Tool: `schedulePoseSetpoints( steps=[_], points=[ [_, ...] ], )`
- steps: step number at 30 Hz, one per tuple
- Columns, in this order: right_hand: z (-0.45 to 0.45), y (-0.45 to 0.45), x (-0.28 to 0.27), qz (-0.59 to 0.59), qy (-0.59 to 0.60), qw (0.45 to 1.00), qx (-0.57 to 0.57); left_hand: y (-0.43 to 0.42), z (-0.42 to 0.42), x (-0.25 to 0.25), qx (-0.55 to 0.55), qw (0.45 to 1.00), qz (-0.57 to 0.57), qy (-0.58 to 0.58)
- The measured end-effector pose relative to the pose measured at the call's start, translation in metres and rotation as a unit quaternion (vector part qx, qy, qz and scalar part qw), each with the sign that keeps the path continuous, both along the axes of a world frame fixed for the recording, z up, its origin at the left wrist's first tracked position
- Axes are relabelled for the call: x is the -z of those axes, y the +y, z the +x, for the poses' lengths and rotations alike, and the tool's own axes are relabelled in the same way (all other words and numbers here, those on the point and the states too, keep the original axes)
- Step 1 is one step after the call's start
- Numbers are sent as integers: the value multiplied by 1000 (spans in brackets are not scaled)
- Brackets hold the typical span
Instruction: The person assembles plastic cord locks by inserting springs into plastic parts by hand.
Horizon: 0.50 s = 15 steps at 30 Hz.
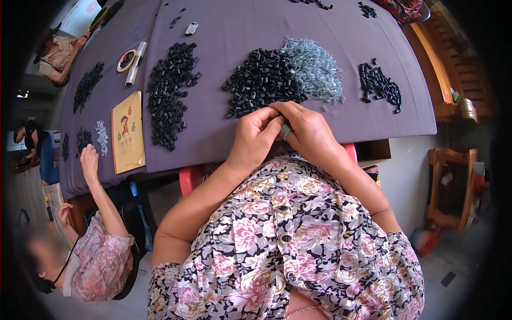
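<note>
At the table's near edge, my left hand (253, 133) and my right hand (309, 128) meet, fingers bent and pressed together. Between them shows a small greyish piece (286, 131); its kind is not clear, and whatever else the fingers hold is hidden. Just beyond lies a heap of small black tubular plastic parts (261, 80). A heap of small clear plastic pieces (314, 66) touches it on the right.
A long black-parts pile (172, 96) lies left, a smaller one (380, 85) right. A yellow booklet (128, 133), tape roll (127, 61) and clear-film roll (136, 64) rest on the purple cloth (213, 32). A co-worker's hand (89, 159) reaches toward small piles at left.
</note>
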State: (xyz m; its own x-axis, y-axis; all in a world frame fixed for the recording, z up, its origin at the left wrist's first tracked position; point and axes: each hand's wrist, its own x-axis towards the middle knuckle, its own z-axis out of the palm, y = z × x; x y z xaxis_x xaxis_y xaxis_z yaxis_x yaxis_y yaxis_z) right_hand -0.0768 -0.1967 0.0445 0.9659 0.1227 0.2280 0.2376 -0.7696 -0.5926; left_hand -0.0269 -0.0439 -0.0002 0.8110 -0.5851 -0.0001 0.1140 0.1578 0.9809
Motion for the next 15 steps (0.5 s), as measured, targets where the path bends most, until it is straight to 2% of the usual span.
schedulePoseSetpoints(
  steps=[11,15],
  points=[
    [2,2,2,-12,-34,999,14,-2,-1,-4,-6,997,-53,57],
    [2,2,5,-26,-39,999,19,0,2,-3,12,999,-18,29]
  ],
)
